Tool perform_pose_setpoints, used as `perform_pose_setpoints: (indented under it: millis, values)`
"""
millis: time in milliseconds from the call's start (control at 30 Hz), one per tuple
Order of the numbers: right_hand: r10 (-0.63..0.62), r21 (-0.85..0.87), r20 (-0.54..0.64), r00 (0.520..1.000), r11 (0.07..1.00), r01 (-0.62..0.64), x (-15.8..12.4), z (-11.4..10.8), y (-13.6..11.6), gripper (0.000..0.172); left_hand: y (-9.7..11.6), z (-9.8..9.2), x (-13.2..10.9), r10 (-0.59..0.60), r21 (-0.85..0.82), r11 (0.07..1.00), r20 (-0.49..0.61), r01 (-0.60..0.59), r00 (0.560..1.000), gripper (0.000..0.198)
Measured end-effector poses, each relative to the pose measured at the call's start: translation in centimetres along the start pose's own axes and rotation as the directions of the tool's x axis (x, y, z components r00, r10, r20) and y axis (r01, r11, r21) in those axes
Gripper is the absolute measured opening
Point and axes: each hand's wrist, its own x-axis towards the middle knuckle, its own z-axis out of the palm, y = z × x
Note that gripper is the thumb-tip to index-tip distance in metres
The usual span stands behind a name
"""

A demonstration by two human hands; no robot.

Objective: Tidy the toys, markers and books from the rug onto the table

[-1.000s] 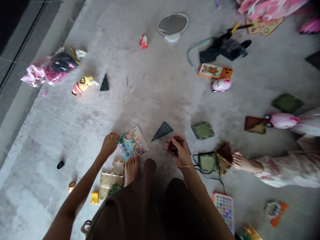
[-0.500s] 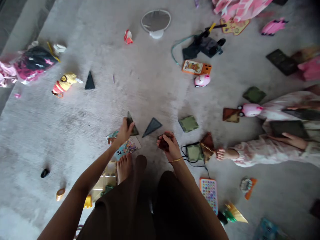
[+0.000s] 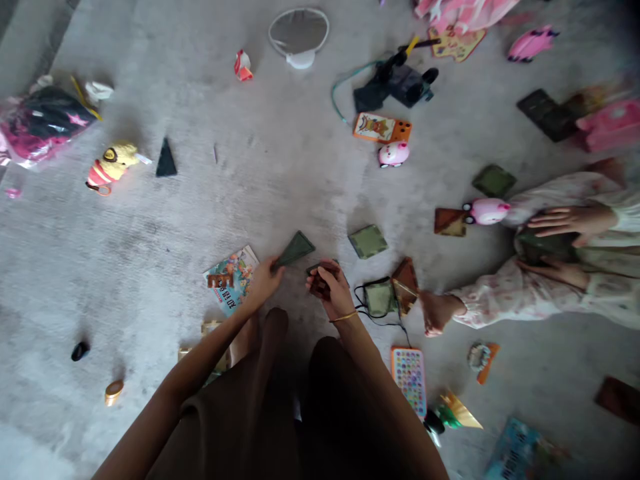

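Observation:
My left hand [image 3: 265, 283] pinches the near end of a dark green triangular tile [image 3: 296, 249], close to the floor and pointing away to the right. Beside it, my right hand [image 3: 336, 292] is closed around dark reddish-brown tiles [image 3: 319, 284]; how many is hidden by the fingers. Just right of that hand lie a green square tile [image 3: 369, 241], a lighter green square [image 3: 379, 297] with a black cord around it, and brown triangular tiles [image 3: 405, 285]. A comic-style booklet [image 3: 239, 267] with a small brown piece [image 3: 220, 281] on it lies left of my left hand.
Another person sits at the right, their hands [image 3: 570, 223] on a dark tile, a bare foot [image 3: 440, 312] near the brown tiles. A pink toy car [image 3: 489, 211], a toy phone [image 3: 383, 127], a round mirror [image 3: 300, 33], a black triangle [image 3: 167, 160] and a keypad toy [image 3: 409, 381] lie around.
My left hand has moved right, from the booklet to where a second triangle lay; only one triangle shows there. My right hand keeps its hold. The other person's hand now covers their tile.

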Motion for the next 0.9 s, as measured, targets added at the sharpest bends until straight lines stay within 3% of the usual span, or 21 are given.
perform_pose_setpoints:
  millis: [33,100,200,300,433,533,567,633,700,767,900]
  values:
    - [0.002,-0.002,-0.005,1.000,1.000,-0.002,0.0,0.0,0.0,0.053,0.1,-0.4,-0.2,0.076,0.156,0.985,-0.013,-0.073,0.997,0.036]
    - [0.005,-0.008,-0.011,1.000,1.000,-0.005,0.2,0.2,-0.1,0.055,0.5,-0.7,-0.2,0.229,0.484,0.849,0.020,-0.210,0.973,0.043]
    - [0.003,-0.019,-0.009,1.000,1.000,-0.003,0.3,0.3,0.0,0.056,1.1,0.0,0.7,0.316,0.702,0.642,0.125,-0.309,0.941,0.048]
    - [0.003,-0.037,0.000,1.000,0.999,-0.003,0.1,0.6,0.3,0.055,1.1,0.9,2.4,0.301,0.734,0.596,0.172,-0.326,0.938,0.044]
    - [-0.023,-0.051,0.050,0.998,0.998,0.025,-0.4,0.0,-0.1,0.052,0.7,1.2,4.3,0.328,0.674,0.655,0.153,-0.341,0.932,0.035]
    - [-0.204,-0.138,-0.010,0.979,0.970,0.201,0.7,-2.0,-1.8,0.051,0.9,1.1,5.0,0.381,0.583,0.719,0.124,-0.378,0.916,0.035]
    - [-0.316,-0.215,-0.070,0.946,0.931,0.295,1.4,-3.0,-2.7,0.051,1.1,1.1,5.2,0.387,0.564,0.731,0.123,-0.386,0.914,0.035]
    - [-0.549,-0.425,-0.171,0.818,0.790,0.441,3.5,-5.1,-4.8,0.055,1.6,1.3,5.7,0.390,0.547,0.738,0.131,-0.395,0.911,0.036]
    - [-0.694,-0.617,-0.165,0.701,0.627,0.476,5.8,-7.0,-7.0,0.063,2.1,1.7,6.3,0.387,0.543,0.741,0.137,-0.396,0.912,0.035]
    - [-0.711,-0.741,-0.062,0.700,0.503,0.445,7.8,-8.2,-8.8,0.067,2.5,2.0,6.8,0.376,0.554,0.737,0.138,-0.386,0.916,0.035]
    - [-0.579,-0.861,0.133,0.804,0.334,0.384,9.1,-8.5,-9.7,0.051,2.8,1.9,6.2,0.367,0.653,0.663,0.142,-0.365,0.919,0.041]
